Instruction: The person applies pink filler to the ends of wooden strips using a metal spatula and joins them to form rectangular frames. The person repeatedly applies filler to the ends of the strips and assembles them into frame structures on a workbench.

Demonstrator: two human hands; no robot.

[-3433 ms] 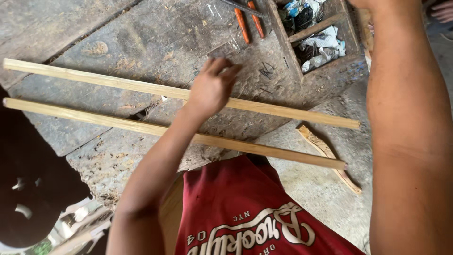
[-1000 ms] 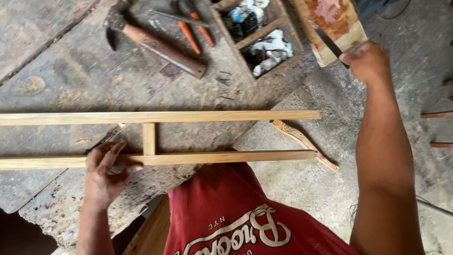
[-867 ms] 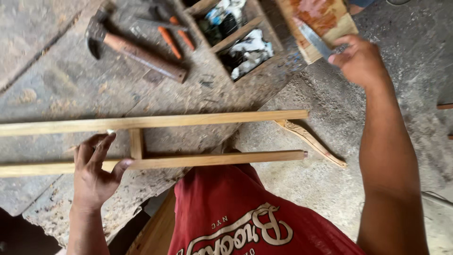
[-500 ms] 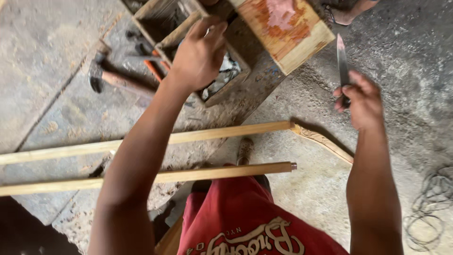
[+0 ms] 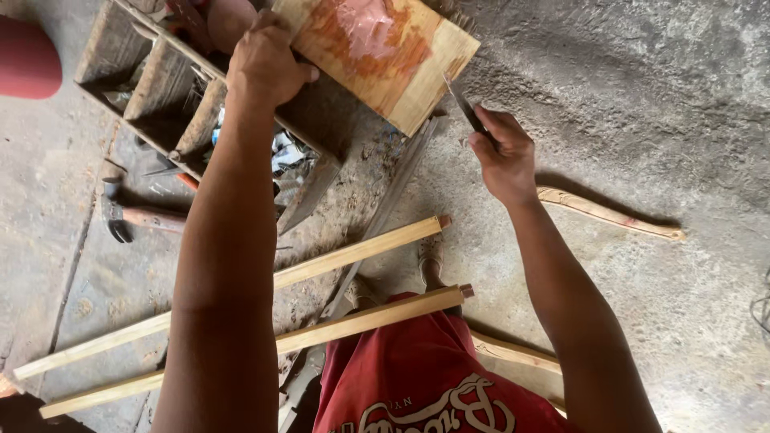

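My left hand [image 5: 269, 60] reaches far forward and grips the left corner of a plywood board [image 5: 401, 72] with an orange-pink stain, which rests on a wooden toolbox [image 5: 152, 88]. My right hand [image 5: 505, 156] holds a dark knife [image 5: 461, 103]; its blade points up toward the board's lower edge. Two long pale wooden strips [image 5: 361, 250] [image 5: 369, 317] lie side by side on the concrete floor beneath my arms, their right ends close to my red shirt [image 5: 417, 385].
A hammer [image 5: 132, 218] lies on the floor left of my left arm. A curved wood piece [image 5: 609, 215] lies at the right. The toolbox compartments hold rags and small tools. A red rounded object [image 5: 28, 56] sits at the top left corner.
My left hand left the strips and went up to the board on the toolbox. My right hand picked the knife off the board and now holds it by the board's edge.
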